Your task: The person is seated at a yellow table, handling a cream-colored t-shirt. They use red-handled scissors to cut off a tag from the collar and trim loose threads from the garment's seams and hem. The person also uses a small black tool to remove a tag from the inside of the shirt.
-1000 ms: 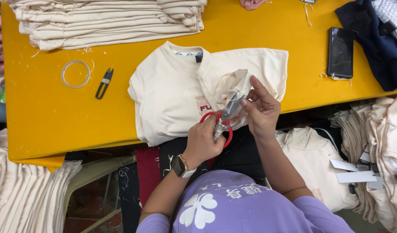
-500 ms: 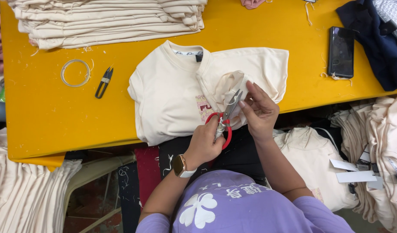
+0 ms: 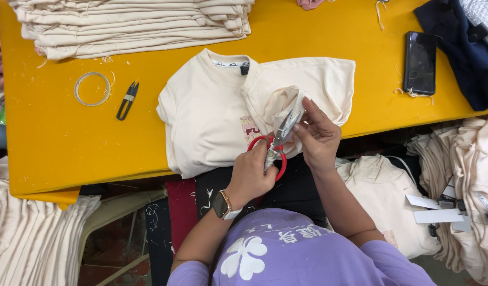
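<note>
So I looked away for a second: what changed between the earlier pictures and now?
Little. The left hand keeps the red-handled scissors; their blades have edged slightly up into the fold of cream T-shirt pinched by the right hand. The thread snips, tape ring, phone and stacked shirts stayed put.

Bright, even light; sharp focus

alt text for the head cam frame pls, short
A person's left hand works red-handled scissors at a fold of a cream T-shirt pinched by the right hand on a yellow table. Nearby lie black thread snips, a stack of folded shirts and a phone.
</note>
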